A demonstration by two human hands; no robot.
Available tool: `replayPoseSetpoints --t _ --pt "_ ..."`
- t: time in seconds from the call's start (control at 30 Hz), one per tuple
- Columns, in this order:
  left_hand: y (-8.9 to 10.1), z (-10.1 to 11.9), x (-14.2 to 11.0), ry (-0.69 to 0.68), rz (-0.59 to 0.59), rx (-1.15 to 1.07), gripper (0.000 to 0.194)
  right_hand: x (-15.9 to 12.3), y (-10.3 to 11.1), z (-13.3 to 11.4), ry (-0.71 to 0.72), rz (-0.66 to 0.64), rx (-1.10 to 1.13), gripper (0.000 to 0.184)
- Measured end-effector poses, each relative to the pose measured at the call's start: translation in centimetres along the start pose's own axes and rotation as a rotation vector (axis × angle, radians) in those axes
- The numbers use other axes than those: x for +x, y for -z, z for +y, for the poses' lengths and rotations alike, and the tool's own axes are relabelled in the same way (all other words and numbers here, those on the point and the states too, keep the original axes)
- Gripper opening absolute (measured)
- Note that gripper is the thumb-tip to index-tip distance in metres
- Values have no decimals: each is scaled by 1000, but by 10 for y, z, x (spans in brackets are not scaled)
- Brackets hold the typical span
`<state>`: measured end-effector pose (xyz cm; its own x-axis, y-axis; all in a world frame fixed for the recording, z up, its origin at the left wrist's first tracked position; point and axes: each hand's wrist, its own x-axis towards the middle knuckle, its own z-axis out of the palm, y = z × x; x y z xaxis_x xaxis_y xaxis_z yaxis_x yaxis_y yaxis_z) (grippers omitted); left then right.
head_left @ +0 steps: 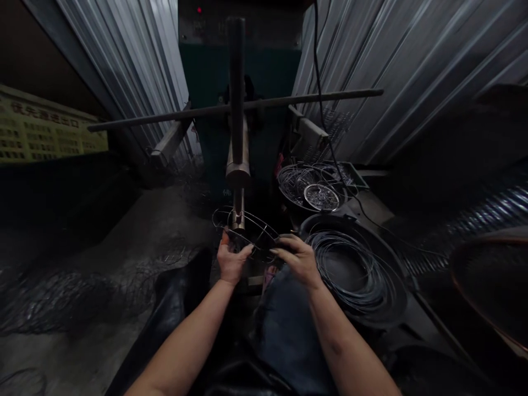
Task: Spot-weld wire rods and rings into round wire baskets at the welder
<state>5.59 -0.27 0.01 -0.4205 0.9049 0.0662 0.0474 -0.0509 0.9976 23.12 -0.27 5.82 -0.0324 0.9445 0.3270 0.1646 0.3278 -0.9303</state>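
Observation:
Between my hands is a wire frame (254,219) of thin curved rods joined by short cross wires. It reaches around the brass-coloured electrode tip (238,223) of an upright machine; whether it touches the tip I cannot tell. My left hand (231,259) grips its near left side, with something orange on or by the index finger. My right hand (297,257) pinches the right end between thumb and fingers. Above the tip hangs a thick metal cylinder (238,173) below a vertical bar (236,88).
A round pan (402,297) at right holds coiled wire rings (355,269). Behind it, another container holds wire and a small bowl (322,198) of short metal pieces. A long rod (289,101) crosses the machine. A yellow crate (49,129) stands left; wire frames (82,291) lie on the floor.

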Motion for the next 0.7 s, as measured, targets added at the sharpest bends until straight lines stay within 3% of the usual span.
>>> replayPoseSetpoints --t 0.2,0.43,0.7 --pt "8 8 3 122 17 -312 87 -1 -24 -35 137 -51 -156 7" --pt "11 0 19 146 9 -533 88 12 -44 -41 210 -32 -243 12" --pt "5 -2 26 183 11 -636 84 20 -49 -49 219 -32 -341 13"
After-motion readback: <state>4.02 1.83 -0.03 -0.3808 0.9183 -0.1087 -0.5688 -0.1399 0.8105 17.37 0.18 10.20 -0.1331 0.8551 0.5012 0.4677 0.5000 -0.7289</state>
